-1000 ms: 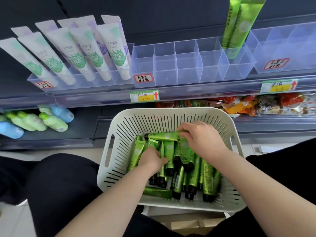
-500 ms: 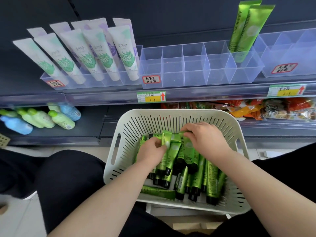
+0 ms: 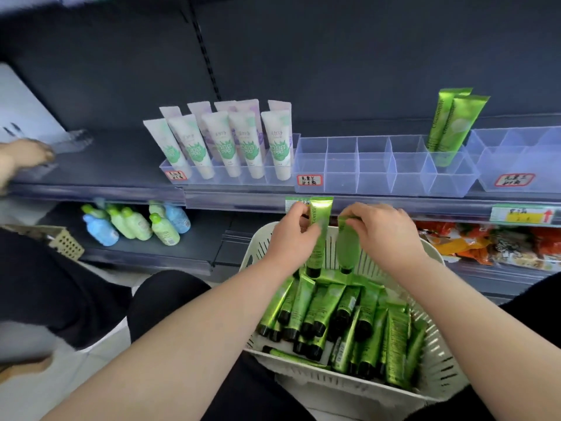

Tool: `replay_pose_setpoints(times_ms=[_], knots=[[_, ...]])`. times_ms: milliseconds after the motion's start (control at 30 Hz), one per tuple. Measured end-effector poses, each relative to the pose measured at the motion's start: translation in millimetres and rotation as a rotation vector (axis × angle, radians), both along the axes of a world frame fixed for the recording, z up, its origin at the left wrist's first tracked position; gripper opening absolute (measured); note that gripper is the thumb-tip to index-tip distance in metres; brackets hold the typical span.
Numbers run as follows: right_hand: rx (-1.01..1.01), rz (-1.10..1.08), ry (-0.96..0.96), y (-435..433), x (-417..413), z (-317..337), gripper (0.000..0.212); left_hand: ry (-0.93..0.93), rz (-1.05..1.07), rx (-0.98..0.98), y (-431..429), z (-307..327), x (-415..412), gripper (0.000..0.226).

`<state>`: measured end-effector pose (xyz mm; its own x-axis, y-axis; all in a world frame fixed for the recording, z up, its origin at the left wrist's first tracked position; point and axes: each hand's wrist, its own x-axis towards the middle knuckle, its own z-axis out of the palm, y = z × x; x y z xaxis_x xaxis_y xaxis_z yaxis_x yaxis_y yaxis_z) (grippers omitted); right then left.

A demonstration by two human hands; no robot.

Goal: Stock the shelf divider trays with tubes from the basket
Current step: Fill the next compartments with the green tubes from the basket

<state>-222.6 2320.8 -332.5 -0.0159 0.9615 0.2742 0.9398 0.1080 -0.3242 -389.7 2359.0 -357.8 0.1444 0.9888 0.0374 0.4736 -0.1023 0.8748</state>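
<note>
While another person's hand point(image 3: 27, 156) lay on the upper shelf at the far left, blue and green bottles point(image 3: 136, 223) lay on the lower shelf to its right. Beyond them, white tubes point(image 3: 224, 141) stood leaning back in the left tray point(image 3: 236, 181). Nearer the middle, the left hand point(image 3: 291, 238) pinched a green tube point(image 3: 319, 238) by its upper half. That tube was upright with its black cap down, above the far rim of the white basket point(image 3: 440, 369). Just beside it, the right hand point(image 3: 385, 235) curled its fingers round the crimped end of a second green tube point(image 3: 348, 250), which also hung cap down and looked blurred. Both tubes sat in front of the shelf edge, below the clear divider tray point(image 3: 385, 177). Under the hands, the basket tubes point(image 3: 343, 314) lay heaped together in the basket on the person's lap. At the right end of the divider tray, two standing green tubes point(image 3: 452, 123) leaned against the dark back panel. Snack packets point(image 3: 485, 244) filled the lower shelf at the right.
</note>
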Motion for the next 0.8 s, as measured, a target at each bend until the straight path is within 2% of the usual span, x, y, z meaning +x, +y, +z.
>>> replay_pose_setpoints(times_ms=[200, 300, 367, 467, 633, 800], knots=[[0.150, -0.093, 0.050, -4.0, 26.7, 40.8, 0.018, -0.096, -0.020, 0.100, 19.2, 45.3, 24.9, 0.011], [0.198, -0.147, 0.007, -4.2, 46.8, 57.4, 0.017, -0.127, -0.060, 0.181, 27.6, 72.9, 43.5, 0.036], [0.253, -0.184, 0.010, -3.8, 59.6, 69.0, 0.015, -0.100, -0.081, 0.240, 34.5, 90.8, 55.9, 0.043], [0.334, -0.229, 0.023, -0.6, 75.9, 84.8, 0.012, -0.165, -0.102, 0.263, 49.8, 112.6, 77.3, 0.040], [0.396, -0.256, 0.079, 19.5, 102.9, 105.2, 0.015, -0.244, -0.010, 0.301, 85.8, 139.4, 120.8, 0.038], [0.401, -0.288, 0.082, 45.0, 123.6, 120.5, 0.018, -0.199, 0.000, 0.305, 122.5, 145.7, 160.1, 0.028]])
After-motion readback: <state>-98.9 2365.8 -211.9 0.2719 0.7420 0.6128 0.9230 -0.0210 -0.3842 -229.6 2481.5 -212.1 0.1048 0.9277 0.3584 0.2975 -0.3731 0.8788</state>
